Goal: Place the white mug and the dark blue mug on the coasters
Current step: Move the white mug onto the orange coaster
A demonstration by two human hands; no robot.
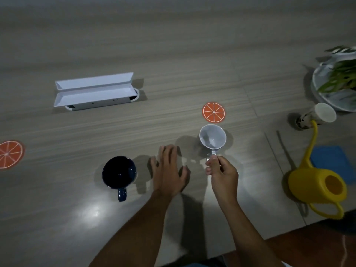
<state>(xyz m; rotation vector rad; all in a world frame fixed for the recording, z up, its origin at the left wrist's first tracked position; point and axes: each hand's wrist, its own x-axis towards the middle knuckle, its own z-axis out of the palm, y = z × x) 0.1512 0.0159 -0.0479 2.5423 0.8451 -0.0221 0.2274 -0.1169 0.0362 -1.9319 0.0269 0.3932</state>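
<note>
My right hand (221, 171) pinches the handle of the white mug (212, 136), which is upright just in front of an orange-slice coaster (213, 112). I cannot tell whether the mug rests on the table or hangs just above it. My left hand (168, 170) lies flat on the table with fingers spread, holding nothing. To its left stands the dark blue mug (119, 172), upright, handle pointing toward me. A second orange-slice coaster (10, 154) lies at the far left edge of the view.
A white open box (94, 91) sits at the back left. A yellow watering can (317, 182) stands at the right, over a blue mat (331, 160). Behind it are a small cup-shaped object (316, 115) and a plate with a plant (335, 83). The table edge (250, 245) runs near me.
</note>
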